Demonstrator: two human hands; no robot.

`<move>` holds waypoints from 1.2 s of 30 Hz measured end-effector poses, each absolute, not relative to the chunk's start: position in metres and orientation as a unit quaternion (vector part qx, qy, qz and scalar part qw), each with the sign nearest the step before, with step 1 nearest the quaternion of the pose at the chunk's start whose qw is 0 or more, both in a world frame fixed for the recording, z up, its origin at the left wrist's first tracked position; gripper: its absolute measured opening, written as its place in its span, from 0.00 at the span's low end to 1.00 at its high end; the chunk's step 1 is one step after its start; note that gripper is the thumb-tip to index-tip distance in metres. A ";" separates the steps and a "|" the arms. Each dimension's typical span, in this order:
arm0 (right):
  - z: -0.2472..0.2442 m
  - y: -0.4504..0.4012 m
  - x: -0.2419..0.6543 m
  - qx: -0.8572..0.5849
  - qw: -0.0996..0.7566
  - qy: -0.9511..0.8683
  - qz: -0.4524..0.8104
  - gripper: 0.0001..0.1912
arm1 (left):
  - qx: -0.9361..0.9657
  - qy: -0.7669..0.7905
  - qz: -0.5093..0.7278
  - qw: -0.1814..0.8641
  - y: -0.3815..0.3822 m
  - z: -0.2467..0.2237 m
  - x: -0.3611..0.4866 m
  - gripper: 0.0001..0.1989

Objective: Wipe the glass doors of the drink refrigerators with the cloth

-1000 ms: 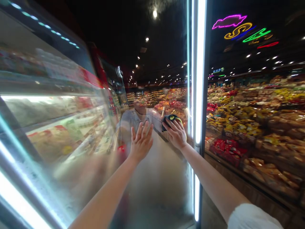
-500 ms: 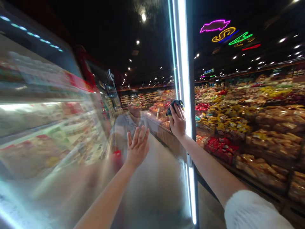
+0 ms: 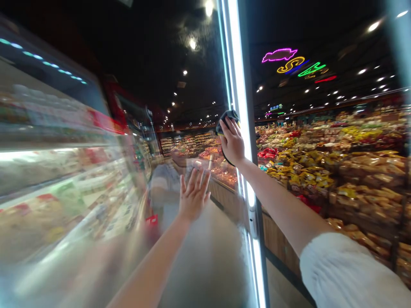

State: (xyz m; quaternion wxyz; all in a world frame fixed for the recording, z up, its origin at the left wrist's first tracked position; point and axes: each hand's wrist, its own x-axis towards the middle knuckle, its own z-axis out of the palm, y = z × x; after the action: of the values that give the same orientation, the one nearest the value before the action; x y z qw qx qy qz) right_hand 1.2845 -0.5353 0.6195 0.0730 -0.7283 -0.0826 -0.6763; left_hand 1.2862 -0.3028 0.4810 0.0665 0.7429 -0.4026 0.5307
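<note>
Before me stands a glass door [image 3: 212,256], fogged in its lower part, with a brightly lit edge strip [image 3: 239,64] on its right side. My left hand [image 3: 194,194] is open, its fingers spread and palm toward the glass; it holds nothing. Up and to the right, my right hand [image 3: 233,143] presses a dark cloth [image 3: 223,124] with yellow edging against the glass beside the lit strip. Its fingers lie over the cloth, and part of the cloth is hidden beneath them.
Blurred chiller shelves [image 3: 58,179] with packaged goods show on the left. A person's reflection [image 3: 167,184] appears in the glass. To the right are heaped packaged snacks [image 3: 305,171] beyond the door frame [image 3: 253,222]. Neon signs [image 3: 290,64] glow overhead.
My right hand has slid upward along the door's edge with the cloth. My left hand has shifted slightly right on the glass. The view has also moved a little.
</note>
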 end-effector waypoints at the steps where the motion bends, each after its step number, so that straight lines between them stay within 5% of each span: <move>1: 0.635 -0.537 1.290 -0.722 0.081 -0.092 -0.681 0.29 | 0.744 -0.403 0.529 0.067 -0.305 0.484 1.286 0.43; 7: 0.711 -0.552 1.312 -0.713 0.092 -0.135 -0.681 0.28 | 0.737 -0.405 0.539 0.057 -0.320 0.493 1.289 0.42; 11: 0.704 -0.563 1.302 -0.736 0.066 -0.166 -0.653 0.31 | 0.750 -0.400 0.523 0.059 -0.329 0.490 1.285 0.41; 20: 0.568 -0.543 1.255 -0.791 0.121 -0.123 -0.587 0.34 | 0.765 -0.419 0.486 0.060 -0.338 0.462 1.276 0.43; 31: 0.339 -0.525 1.225 -0.827 0.174 -0.022 -0.534 0.37 | 0.762 -0.432 0.479 0.058 -0.335 0.435 1.275 0.42; 36: 0.307 -0.531 1.211 -0.842 0.175 -0.020 -0.509 0.35 | 0.758 -0.446 0.471 0.064 -0.333 0.427 1.279 0.43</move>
State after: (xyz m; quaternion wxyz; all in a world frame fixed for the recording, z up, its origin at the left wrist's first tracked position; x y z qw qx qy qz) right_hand 1.2110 -0.5313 0.3075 0.1752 -0.8422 -0.0200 -0.5095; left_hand 1.2787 -0.3333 0.4266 0.0636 0.7581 -0.4463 0.4713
